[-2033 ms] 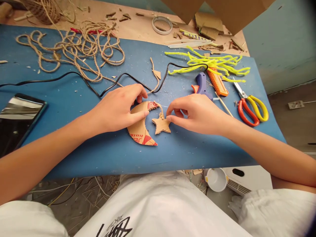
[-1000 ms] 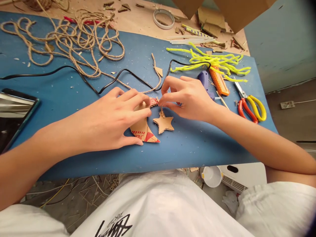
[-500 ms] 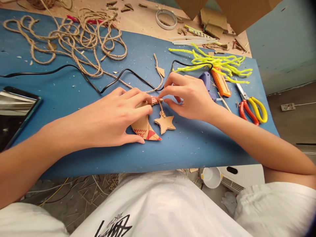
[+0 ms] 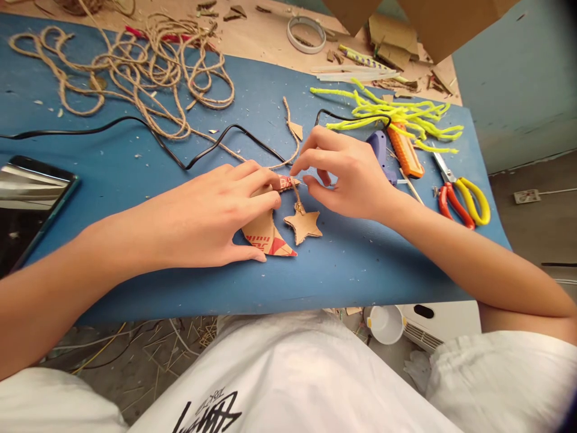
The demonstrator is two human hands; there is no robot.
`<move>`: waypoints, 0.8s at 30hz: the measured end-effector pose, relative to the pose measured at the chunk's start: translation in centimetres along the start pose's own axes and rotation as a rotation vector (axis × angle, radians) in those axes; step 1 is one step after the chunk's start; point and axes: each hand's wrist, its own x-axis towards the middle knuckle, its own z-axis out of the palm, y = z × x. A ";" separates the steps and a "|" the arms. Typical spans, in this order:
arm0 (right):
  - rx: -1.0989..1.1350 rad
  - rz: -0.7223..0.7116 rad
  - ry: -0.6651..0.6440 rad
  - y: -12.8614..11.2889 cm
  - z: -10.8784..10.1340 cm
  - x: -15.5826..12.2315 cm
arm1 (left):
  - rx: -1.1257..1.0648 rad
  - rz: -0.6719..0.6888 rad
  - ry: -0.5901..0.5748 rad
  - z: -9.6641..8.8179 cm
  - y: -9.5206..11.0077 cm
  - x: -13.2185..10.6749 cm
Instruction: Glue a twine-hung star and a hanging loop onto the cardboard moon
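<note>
My left hand (image 4: pixel 216 213) lies over a brown cardboard crescent (image 4: pixel 265 234) with red print, pressing it against the blue mat, so its middle is hidden. The crescent's two points show past my fingers. From its upper point a small cardboard star (image 4: pixel 304 225) hangs on a short piece of twine (image 4: pixel 296 195) and rests flat on the mat. My right hand (image 4: pixel 345 171) is bent beside that upper point. Its index fingertip is close to the point, and a gap shows between thumb and index finger. Whether it touches the cardboard is unclear.
Loose twine (image 4: pixel 148 72) and a black cord (image 4: pixel 121 120) lie behind my hands. To the right are yellow-green fuzzy stems (image 4: pixel 396 114), an orange-handled tool (image 4: pixel 408 150), a blue glue gun (image 4: pixel 381 150) and scissors (image 4: pixel 460 192). A dark glossy device (image 4: pixel 33 204) sits left.
The right thumb and index finger have shifted slightly off the crescent's upper point, leaving more of it in sight. My left hand keeps its hold; the whole view has moved slightly.
</note>
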 end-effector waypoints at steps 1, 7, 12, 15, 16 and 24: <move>0.015 0.010 0.018 -0.1 -0.1 -0.1 | -0.004 0.007 0.001 0.0 0.0 0.0; 0.120 -0.018 0.082 -0.7 -0.6 -1.1 | 0.027 0.046 0.001 0.0 0.1 0.0; 0.105 -0.035 0.029 -0.2 -0.2 -1.4 | 0.024 0.043 0.012 0.0 0.1 -0.1; 0.115 -0.052 0.025 0.3 0.1 -1.4 | -0.006 0.025 0.009 0.0 0.1 -0.1; 0.118 -0.059 0.026 0.4 0.2 -1.4 | -0.013 0.023 0.008 0.0 0.2 -0.1; 0.083 -0.124 0.092 0.7 0.5 -1.2 | 0.044 0.059 0.008 -0.1 0.1 -0.1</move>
